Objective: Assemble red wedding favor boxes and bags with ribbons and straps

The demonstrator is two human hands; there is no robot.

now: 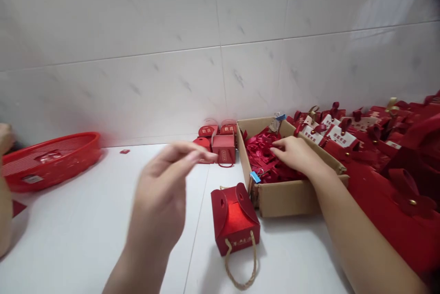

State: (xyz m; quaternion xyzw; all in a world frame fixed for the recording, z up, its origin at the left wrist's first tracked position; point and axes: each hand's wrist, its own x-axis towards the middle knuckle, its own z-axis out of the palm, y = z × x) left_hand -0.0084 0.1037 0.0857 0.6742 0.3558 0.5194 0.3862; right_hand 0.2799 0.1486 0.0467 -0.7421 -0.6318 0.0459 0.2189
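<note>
My left hand (163, 191) is raised over the white table, left of a small red gift box (237, 225). Its fingers are loosely bent, slightly blurred, and nothing shows in them. The gift box stands on the table with its curved flaps folded in, bright red filling showing between them, and a twisted rope handle hanging toward me. My right hand (295, 153) reaches into an open cardboard box (292, 200) of dark red ribbons (263, 147). Its thumb and forefinger are a little apart at the ribbons; the other fingers are partly hidden.
Several small red boxes (224, 147) stand against the tiled wall. Many red gift bags (343, 136) crowd the right side. Blue-handled clips (255, 176) grip the cardboard box's edges. At left are a red plastic basket (68, 159) and another person's arm (4, 211).
</note>
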